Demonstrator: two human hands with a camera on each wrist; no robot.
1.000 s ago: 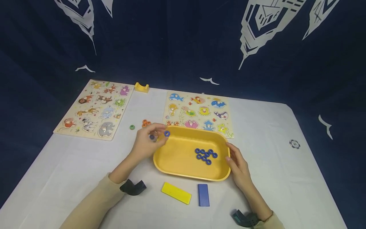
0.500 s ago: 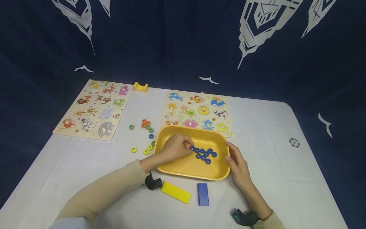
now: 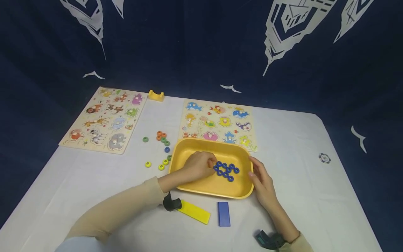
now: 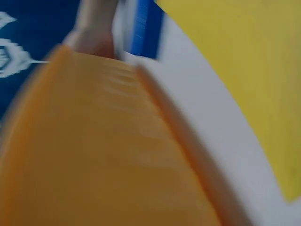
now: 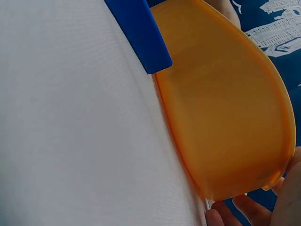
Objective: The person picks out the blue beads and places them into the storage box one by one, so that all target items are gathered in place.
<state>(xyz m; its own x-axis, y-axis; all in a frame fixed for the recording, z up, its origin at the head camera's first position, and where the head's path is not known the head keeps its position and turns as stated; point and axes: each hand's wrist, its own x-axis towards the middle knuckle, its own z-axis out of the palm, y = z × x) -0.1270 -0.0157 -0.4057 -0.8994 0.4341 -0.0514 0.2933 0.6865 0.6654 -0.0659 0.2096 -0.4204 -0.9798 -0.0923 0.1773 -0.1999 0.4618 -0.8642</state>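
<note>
In the head view, a yellow tray [image 3: 201, 190] sits mid-table with several small blue rings [image 3: 231, 179] grouped in its right half. My left hand [image 3: 199, 166] reaches down inside, its curled fingertips pinching a blue ring [image 3: 216, 168] at the left side of that group. At the tray's right end, my right hand [image 3: 263, 183] holds the rim, thumb at the edge and fingers along the outer wall. In the right wrist view, fingers [image 5: 251, 210] show beside the tray's end wall. The left wrist view is blurred and does not show the left fingers.
Left of the tray lie loose orange rings [image 3: 159, 138], green rings [image 3: 167, 143], yellow rings [image 3: 165, 162] and one blue ring [image 3: 167, 149]. A yellow block [image 3: 195, 212] and blue block [image 3: 224, 214] lie in front. Behind are an animal puzzle [image 3: 104, 120] and a sea-animal puzzle [image 3: 217, 119].
My left hand has moved rightward from the tray's left rim into it, carrying a blue ring to the group, then slightly lower. The right hand stays on the rim.
</note>
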